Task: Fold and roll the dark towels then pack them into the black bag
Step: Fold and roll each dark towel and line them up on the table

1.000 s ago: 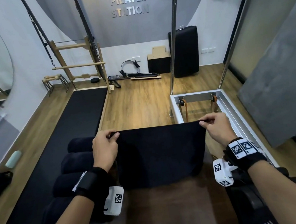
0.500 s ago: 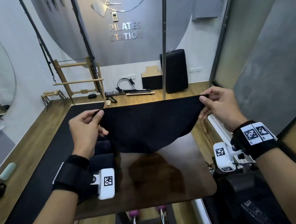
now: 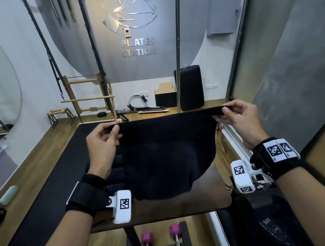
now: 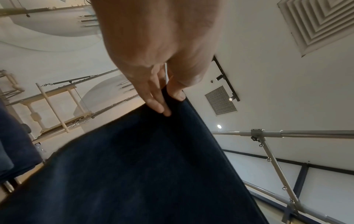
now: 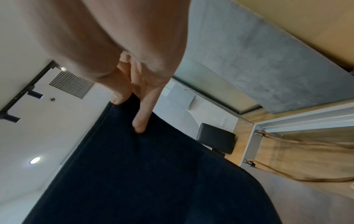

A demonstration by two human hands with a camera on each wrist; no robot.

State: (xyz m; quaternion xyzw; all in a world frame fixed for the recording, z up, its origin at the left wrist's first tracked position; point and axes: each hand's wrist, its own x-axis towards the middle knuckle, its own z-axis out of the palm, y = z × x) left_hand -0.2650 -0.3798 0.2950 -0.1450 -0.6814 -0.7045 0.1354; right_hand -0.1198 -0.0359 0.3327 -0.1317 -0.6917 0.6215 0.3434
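Note:
A dark towel point(image 3: 168, 155) hangs stretched in the air above the brown table point(image 3: 209, 201). My left hand point(image 3: 109, 132) pinches its top left corner between thumb and fingers, and my right hand point(image 3: 230, 111) pinches the top right corner. The left wrist view shows the left hand point(image 4: 168, 101) pinching the towel point(image 4: 134, 174) at its hem. From the right wrist, the right hand point(image 5: 128, 106) holds the towel point(image 5: 149, 181) the same way. The towel's lower edge sags just over the tabletop. Rolled dark towels point(image 3: 113, 166) lie at the table's left, partly hidden. The black bag point(image 3: 270, 226) stands at the lower right.
Pink dumbbells point(image 3: 161, 244) sit on a rack under the table. A long black mat point(image 3: 42, 190) lies on the wooden floor to the left. A metal frame point(image 3: 236, 140) runs along the right of the table. Pilates gear lines the far wall.
Both hands have lifted the towel off the table and raised it higher, keeping it stretched between them. The view has tilted upward.

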